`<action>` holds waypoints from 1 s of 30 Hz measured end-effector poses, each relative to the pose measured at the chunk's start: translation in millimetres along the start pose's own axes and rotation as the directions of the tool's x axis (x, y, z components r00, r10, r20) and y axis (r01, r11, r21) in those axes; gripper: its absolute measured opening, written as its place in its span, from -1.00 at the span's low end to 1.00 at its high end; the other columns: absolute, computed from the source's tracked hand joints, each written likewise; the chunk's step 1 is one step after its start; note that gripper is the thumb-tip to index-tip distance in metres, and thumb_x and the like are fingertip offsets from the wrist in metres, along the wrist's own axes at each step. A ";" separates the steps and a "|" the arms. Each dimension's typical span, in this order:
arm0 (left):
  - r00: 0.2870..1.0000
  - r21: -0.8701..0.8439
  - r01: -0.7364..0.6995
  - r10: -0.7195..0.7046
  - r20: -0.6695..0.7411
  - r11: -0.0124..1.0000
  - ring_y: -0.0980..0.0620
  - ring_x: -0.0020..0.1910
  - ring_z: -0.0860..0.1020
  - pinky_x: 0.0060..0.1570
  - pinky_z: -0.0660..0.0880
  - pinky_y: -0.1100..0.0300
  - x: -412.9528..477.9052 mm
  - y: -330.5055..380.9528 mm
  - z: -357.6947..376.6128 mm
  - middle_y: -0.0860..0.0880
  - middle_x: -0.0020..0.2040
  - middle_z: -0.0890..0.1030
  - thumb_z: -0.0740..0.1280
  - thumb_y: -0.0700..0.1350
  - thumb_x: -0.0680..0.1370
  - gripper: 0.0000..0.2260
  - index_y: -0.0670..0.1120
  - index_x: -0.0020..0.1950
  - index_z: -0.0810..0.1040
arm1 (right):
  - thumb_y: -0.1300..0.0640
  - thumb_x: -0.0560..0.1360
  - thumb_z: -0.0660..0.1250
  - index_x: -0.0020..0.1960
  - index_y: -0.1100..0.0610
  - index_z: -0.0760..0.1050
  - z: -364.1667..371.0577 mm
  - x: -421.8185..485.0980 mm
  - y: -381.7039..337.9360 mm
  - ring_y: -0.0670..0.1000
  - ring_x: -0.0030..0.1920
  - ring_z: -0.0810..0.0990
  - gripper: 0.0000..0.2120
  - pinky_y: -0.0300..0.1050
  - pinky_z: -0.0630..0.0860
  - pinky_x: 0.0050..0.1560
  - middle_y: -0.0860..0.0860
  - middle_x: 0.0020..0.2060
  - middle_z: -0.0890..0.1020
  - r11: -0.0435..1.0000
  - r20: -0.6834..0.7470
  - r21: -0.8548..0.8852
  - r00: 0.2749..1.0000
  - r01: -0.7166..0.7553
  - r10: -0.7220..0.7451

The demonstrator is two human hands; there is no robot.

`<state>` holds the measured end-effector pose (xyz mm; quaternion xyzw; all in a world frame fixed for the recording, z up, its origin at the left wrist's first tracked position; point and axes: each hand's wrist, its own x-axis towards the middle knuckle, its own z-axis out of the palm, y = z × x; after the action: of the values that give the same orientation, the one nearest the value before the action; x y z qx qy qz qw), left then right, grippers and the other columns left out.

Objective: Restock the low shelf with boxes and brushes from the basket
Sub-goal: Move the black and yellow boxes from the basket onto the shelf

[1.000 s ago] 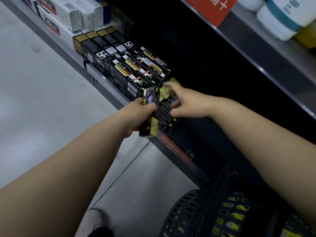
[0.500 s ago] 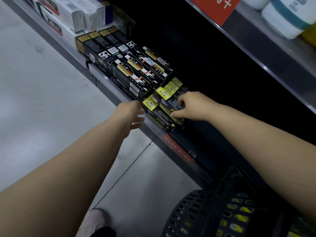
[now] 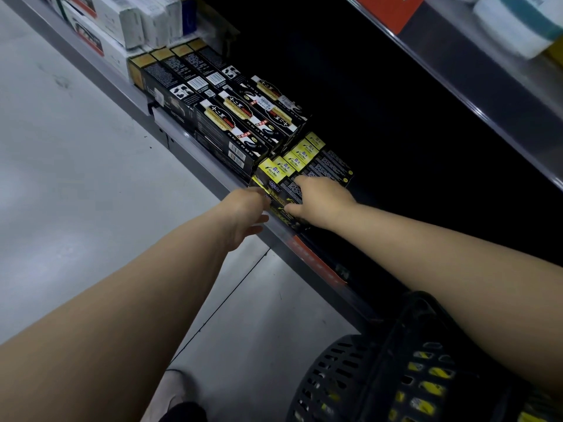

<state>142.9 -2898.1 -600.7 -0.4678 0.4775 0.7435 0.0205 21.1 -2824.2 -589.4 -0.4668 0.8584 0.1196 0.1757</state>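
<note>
Both hands are at the front edge of the low shelf point(image 3: 182, 138), which runs diagonally from the upper left of the frame toward the lower right. A row of black-and-yellow boxes point(image 3: 307, 156) lies on this shelf near the centre of the frame, side by side, yellow ends up and toward the left. The left hand point(image 3: 246, 214) is unclenched with its fingers extended. It holds nothing, and its fingertips are at the near end of the frontmost box, by the shelf lip. The right hand point(image 3: 320, 202) lies on top of the front boxes, fingers bent down onto their upper faces and thumb along the near side. Whether it grips a box or only presses on the row cannot be determined. Directly beside the row, up and to the left, stands a block of black boxes point(image 3: 243, 123) with white and gold labels. White boxes point(image 3: 128, 22) are stacked beyond them in the upper left corner. The basket point(image 3: 344, 370), dark with a slotted wall, sits in the lower right of the frame under the right forearm, and yellow items show through its slots. An upper shelf point(image 3: 487, 95) crosses the upper right, carrying a red sign point(image 3: 387, 7) at its edge. The floor point(image 3: 76, 178) is pale grey, and a light shoe point(image 3: 173, 388) shows at the bottom centre.
</note>
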 end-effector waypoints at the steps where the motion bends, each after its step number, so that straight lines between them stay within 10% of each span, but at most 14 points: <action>1: 1.000 -0.004 0.005 -0.005 0.006 1.000 -0.01 0.08 0.52 -0.10 0.49 0.19 0.1 -0.6 0.2 -0.10 0.24 0.50 0.19 -0.23 0.61 -0.71 -0.09 0.34 0.42 | -0.06 0.53 0.27 0.34 0.18 0.32 -0.4 0.5 -0.1 0.17 0.08 0.55 -0.52 -0.03 0.49 -0.11 0.13 0.10 0.58 1.000 0.007 0.005 1.000 -0.004 0.004; 17: 1.000 -0.019 -0.019 0.019 -0.003 1.000 0.01 0.05 0.51 -0.06 0.47 0.18 4.9 -4.5 -1.3 -0.08 0.21 0.53 0.20 -0.21 0.60 -0.69 -0.09 0.35 0.42 | 0.05 0.44 0.40 0.26 0.21 0.27 4.4 -0.3 -1.0 0.12 -0.04 0.50 -0.49 -0.04 0.44 -0.23 0.13 0.10 0.51 0.999 0.022 -0.034 1.000 0.004 -0.004; 22: 0.992 0.062 -0.107 0.111 -0.064 0.992 0.05 -0.07 0.54 -0.17 0.47 0.23 -11.2 6.3 -6.6 -0.07 0.14 0.55 0.19 -0.28 0.58 -0.72 -0.10 0.27 0.49 | -0.15 0.33 0.48 0.41 0.16 0.21 -33.4 -11.0 4.8 0.13 0.21 0.49 -0.18 -0.05 0.50 0.10 0.10 0.27 0.46 0.998 0.247 -0.006 0.967 -0.066 0.065; 30: 0.919 0.400 -0.380 0.293 0.263 0.834 0.00 -0.01 0.59 -0.05 0.51 0.31 -114.2 44.7 17.8 -0.13 0.08 0.64 0.31 -0.20 0.53 -0.86 -0.09 0.06 0.59 | 0.09 0.37 0.49 0.00 0.08 0.54 -106.6 -137.7 32.8 -0.02 -0.11 0.57 -0.76 -0.09 0.52 0.03 0.00 -0.12 0.61 0.840 -0.059 0.543 0.998 0.015 0.021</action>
<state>173.7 -2861.9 -486.3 -0.2853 0.7048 0.6482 0.0403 42.3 -2741.4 -434.2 -0.4003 0.8629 -0.1427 0.2734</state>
